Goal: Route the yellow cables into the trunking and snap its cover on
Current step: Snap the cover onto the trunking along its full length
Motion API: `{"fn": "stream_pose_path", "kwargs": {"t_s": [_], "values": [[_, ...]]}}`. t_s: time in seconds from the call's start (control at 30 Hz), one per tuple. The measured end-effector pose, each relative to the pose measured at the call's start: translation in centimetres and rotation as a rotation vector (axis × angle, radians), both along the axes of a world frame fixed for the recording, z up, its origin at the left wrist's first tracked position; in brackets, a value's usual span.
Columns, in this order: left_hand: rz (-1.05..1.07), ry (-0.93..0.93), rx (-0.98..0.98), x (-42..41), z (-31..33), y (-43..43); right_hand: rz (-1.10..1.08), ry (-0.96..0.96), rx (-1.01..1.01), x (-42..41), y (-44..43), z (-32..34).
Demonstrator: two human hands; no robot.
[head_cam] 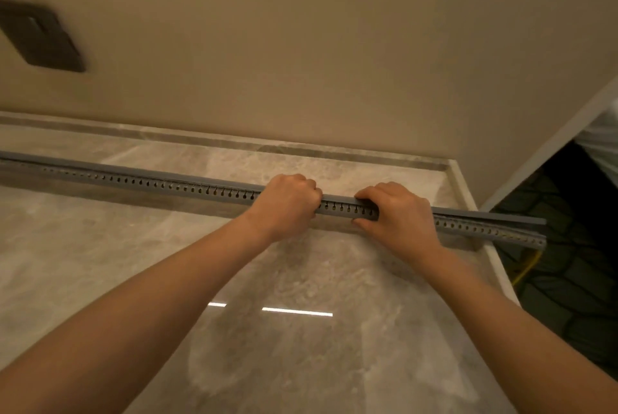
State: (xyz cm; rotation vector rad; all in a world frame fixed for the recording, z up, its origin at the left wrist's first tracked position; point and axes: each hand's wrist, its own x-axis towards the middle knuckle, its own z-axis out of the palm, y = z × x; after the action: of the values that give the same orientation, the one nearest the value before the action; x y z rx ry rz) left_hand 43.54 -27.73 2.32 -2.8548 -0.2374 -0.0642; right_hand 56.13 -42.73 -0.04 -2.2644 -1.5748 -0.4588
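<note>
Left hand (287, 203), right hand (398, 213): our fingers wrapped round trunking (150, 183). Cover (485, 215) looks shut at left; right end open, not yet snapped.

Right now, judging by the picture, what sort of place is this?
Probably a finished indoor room, perhaps a hotel or home: a polished marble-like counter meets a beige wall with a dark wall plate, and patterned carpet lies below on the right.
</note>
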Motion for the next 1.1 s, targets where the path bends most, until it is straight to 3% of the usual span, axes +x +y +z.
{"fn": "stream_pose_path", "kwargs": {"t_s": [0.23, 0.47, 0.77, 1.1], "values": [[-0.045, -0.035, -0.034, 0.1, -0.2, 0.7, -0.113, 0.005, -0.132, 0.1, -0.9, 1.0], [-0.092, -0.062, -0.051, 0.1, -0.5, 1.2, -0.059, -0.025, -0.334, 0.5, 0.1, 2.7], [0.011, -0.020, -0.047, 0.3, 0.3, 0.0, 0.042, -0.044, -0.289, 1.5, -0.3, 2.1], [0.197, -0.018, -0.083, 3.8, 1.0, -7.2, 0.158, -0.051, -0.302, 2.9, -0.4, 2.1]]}}
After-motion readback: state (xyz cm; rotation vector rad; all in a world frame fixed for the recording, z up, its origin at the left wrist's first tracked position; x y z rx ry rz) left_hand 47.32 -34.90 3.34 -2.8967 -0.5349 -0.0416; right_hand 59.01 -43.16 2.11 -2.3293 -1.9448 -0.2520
